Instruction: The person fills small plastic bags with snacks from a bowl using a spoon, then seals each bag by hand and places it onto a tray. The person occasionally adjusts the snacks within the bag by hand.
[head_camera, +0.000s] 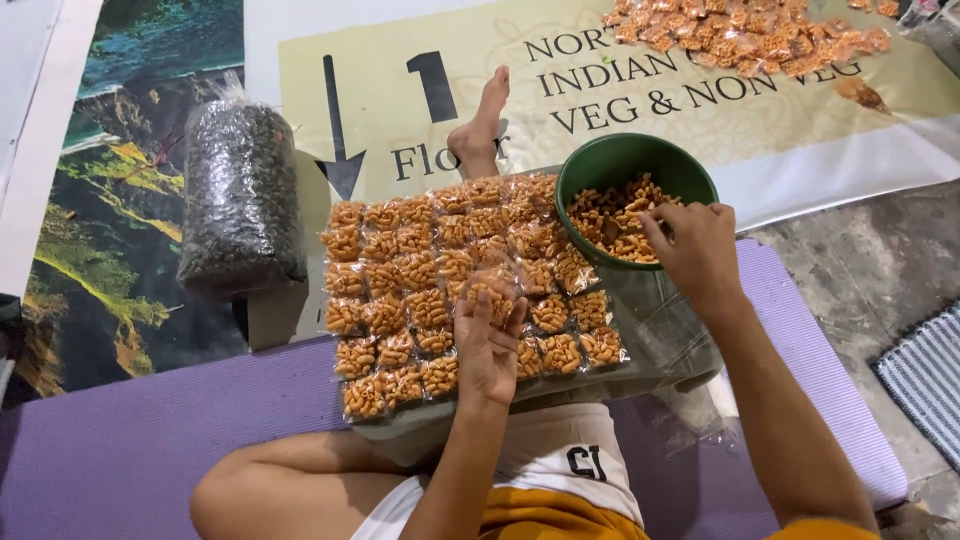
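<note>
- Left hand (487, 345), nearest to the camera, is raised over the tray with its fingers curled around a small clear plastic packet (493, 287), partly filled with orange snack pieces; the packet mouth seems to point up.
- Right hand (693, 250) reaches into the round green plastic bowl (600, 170), fingers bent and pinched into the loose orange snack pieces (612, 217); I cannot tell how many pieces it has hold of.
- To do the filling well, I judge the packet should stay upright and close to the bowl, so the pieces do not fall on the way.
- Each pinch is better small and even, so this packet matches the others in amount.
- Filled clear packets of orange snack (420, 290) lie in tidy rows on the flat grey tray (660, 372), which rests on the person's lap; the bowl stands at the far right corner.
- Beyond the tray, a large clear bag of dark seeds (240, 200) stands on the printed banner (400, 60), and a heap of filled orange packets (745, 35) lies well apart at the top.
- Below all is a purple mat (120, 440).
</note>
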